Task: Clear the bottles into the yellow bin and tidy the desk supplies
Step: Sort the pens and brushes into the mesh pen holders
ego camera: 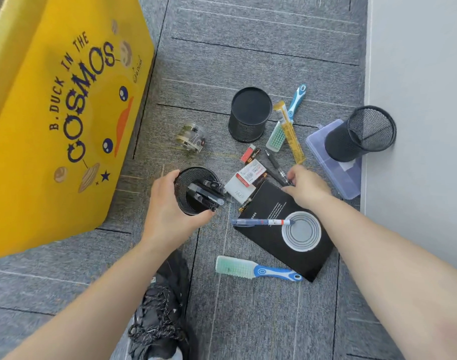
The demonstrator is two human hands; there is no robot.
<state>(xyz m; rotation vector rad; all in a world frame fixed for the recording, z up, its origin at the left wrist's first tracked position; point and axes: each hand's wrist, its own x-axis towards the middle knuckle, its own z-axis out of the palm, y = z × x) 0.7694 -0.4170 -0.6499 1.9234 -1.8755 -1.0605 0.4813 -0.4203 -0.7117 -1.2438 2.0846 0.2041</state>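
Pen-gathering is the step in hand: the left hand grips a mesh cup holding several pens while the right hand pinches 1 black pen off the carpet (yellow bin stands left), needing a lift into that cup next.

Both forearms bare, no sleeves, watch or rings visible. Left hand and right hand ungloved. Black shoe, bottom centre, speckled black-white laces, small white tag.
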